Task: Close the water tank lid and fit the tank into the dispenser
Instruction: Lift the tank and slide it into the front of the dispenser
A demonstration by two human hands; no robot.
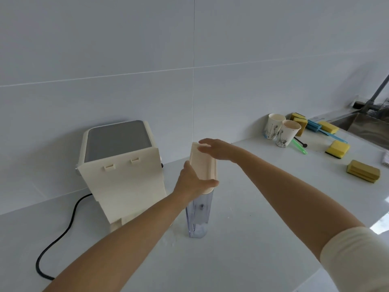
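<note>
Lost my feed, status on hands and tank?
Left hand gripping lid side, right hand flat on top. Tank upright on counter, beside dispenser. Nothing between them.

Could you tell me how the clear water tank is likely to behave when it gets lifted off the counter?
The water tank is tall and narrow, so it probably tips easily. Its clear, smooth walls may be slippery. The left hand grips it near the lid, with the right hand on top.

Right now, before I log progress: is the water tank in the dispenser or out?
Out. The water tank stands upright on the counter beside the dispenser, both hands on its lid.
</note>
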